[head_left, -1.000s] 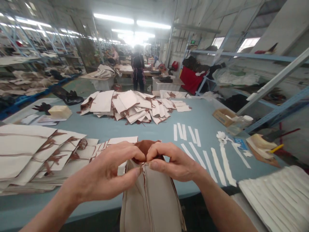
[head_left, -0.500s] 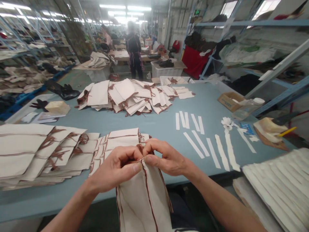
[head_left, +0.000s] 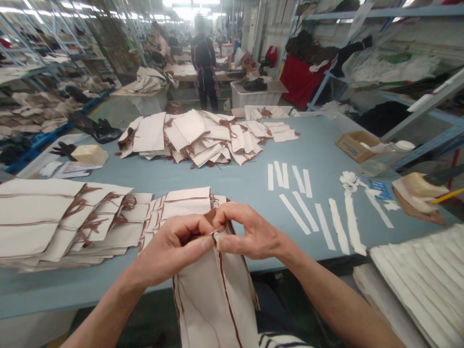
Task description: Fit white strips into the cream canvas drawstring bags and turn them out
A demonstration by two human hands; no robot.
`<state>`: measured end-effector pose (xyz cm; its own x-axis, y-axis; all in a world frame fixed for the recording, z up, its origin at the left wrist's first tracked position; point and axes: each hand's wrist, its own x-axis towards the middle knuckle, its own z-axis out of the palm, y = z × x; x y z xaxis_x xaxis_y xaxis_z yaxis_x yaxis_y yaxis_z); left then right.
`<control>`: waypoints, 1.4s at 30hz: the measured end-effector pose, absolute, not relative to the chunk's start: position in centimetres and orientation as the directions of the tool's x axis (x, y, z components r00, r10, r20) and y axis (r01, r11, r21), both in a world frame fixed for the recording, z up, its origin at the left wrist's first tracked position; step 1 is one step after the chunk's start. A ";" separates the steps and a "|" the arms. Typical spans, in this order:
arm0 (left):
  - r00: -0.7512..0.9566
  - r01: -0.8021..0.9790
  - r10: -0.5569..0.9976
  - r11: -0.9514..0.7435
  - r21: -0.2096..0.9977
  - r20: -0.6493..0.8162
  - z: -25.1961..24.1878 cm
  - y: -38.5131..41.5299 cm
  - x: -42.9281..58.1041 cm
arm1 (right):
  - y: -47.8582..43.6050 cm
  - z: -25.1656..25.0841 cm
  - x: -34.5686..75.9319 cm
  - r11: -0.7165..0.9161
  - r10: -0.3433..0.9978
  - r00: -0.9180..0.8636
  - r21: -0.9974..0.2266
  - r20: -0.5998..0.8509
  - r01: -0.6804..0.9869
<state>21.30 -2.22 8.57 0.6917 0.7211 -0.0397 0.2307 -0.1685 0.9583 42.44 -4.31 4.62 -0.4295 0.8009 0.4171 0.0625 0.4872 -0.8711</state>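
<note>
Both my hands pinch the top edge of a cream fabric panel with brown piping (head_left: 206,295), which hangs down over the table's front edge toward my lap. My left hand (head_left: 177,246) grips it just left of the brown seam, thumb on the near face. Right beside it, my right hand (head_left: 246,232) is closed on the same edge, thumb and bent fingers pressed together. The two sets of fingertips nearly touch at the seam. What lies between the fingertips is partly hidden. Behind the hands sits a small stack of similar piped pieces (head_left: 186,197).
Overlapping cream panels (head_left: 32,217) cover the table's left side, with a heap of more pieces (head_left: 188,133) at the back. White strips (head_left: 299,212) lie at right near a cardboard box (head_left: 357,146). A folded pale stack (head_left: 424,270) stands front right. A person (head_left: 205,63) stands in the background.
The view has tipped down and shifted slightly, so the table sits a little higher. My hands keep their pinch at the seam, the right thumb and fingers slightly shifted on the edge.
</note>
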 end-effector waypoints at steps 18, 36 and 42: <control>0.588 0.080 0.808 -0.043 0.996 -0.012 6.1 -3.3 19.3 | -4.7 4.2 39.5 0.466 0.782 -0.494 -0.883 0.381 0.058; 0.722 0.432 0.690 -0.383 0.817 -0.058 9.2 -1.7 18.1 | -4.6 5.8 40.4 0.595 0.787 -0.504 -0.654 0.356 0.467; 0.783 0.431 0.616 -0.635 0.641 0.084 10.5 -2.4 18.6 | -5.2 6.6 40.4 0.507 0.836 -0.495 -0.681 0.239 0.528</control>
